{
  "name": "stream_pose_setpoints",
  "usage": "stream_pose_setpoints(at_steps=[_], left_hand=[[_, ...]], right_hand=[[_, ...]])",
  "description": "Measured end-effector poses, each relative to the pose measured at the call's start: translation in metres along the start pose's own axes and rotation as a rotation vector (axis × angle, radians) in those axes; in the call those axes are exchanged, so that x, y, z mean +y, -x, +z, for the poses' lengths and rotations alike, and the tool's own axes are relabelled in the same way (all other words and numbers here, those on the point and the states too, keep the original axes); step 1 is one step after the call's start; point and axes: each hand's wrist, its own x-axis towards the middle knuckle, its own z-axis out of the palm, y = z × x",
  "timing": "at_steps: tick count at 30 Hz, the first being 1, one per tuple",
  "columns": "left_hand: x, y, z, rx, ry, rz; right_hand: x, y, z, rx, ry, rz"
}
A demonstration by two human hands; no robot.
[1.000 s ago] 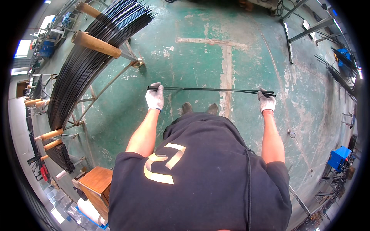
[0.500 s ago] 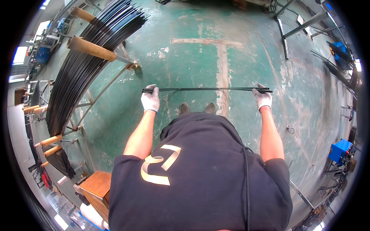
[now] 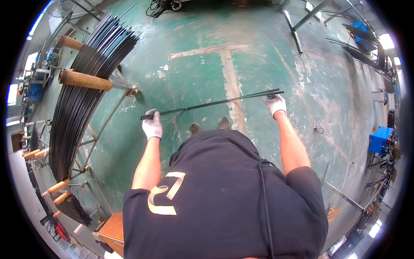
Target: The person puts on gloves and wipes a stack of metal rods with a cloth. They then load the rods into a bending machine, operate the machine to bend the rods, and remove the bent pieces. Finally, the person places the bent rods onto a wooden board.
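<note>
Two or so thin, dark metal rods point(image 3: 211, 103) stretch between my hands in front of my body, tilted so that the right end is farther away. My left hand point(image 3: 152, 126), in a pale glove, is closed around them near their left end. Near the other end my right hand point(image 3: 276, 105), gloved alike, has its fingers curled against the rods. Both rod ends stick out a little past the hands. Part of the fingers is hidden behind the rods and the gloves.
At the left, a rack with brown roller-like arms point(image 3: 84, 80) carries a big bundle of long dark rods point(image 3: 82, 103). A wooden box point(image 3: 113, 231) stands at lower left. Green worn floor point(image 3: 189, 73) lies ahead. A blue machine point(image 3: 380, 140) and metal frames stand on the right.
The rods have gone from nearly level to slanted, left end nearer and right end farther. Both hands still hold them. The whole view has shifted, with the surroundings turned slightly.
</note>
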Motion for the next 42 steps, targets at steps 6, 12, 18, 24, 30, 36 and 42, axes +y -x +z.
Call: stream_pose_setpoints(at_steps=[6, 12, 18, 24, 30, 36, 42], left_hand=[[-0.016, -0.009, 0.001, -0.009, 0.029, -0.04], [-0.024, -0.011, 0.005, 0.013, 0.048, 0.052], [-0.021, -0.008, 0.004, 0.013, 0.044, 0.04], [-0.014, -0.007, -0.001, -0.048, 0.012, -0.048], [-0.02, -0.01, -0.001, -0.045, 0.051, -0.053], [-0.017, -0.009, -0.001, -0.037, 0.015, -0.045], [-0.015, -0.007, -0.003, -0.046, 0.013, -0.026]], right_hand=[[0.001, 0.0, -0.002, 0.002, 0.047, -0.002], [-0.005, 0.003, -0.008, -0.021, 0.017, 0.024], [-0.015, 0.007, -0.018, -0.078, 0.096, 0.075], [-0.02, 0.01, -0.021, -0.05, 0.075, 0.059], [-0.02, 0.012, -0.021, -0.029, 0.044, 0.066], [-0.014, 0.011, -0.019, -0.02, 0.02, 0.053], [-0.023, 0.016, -0.025, -0.033, 0.024, 0.063]])
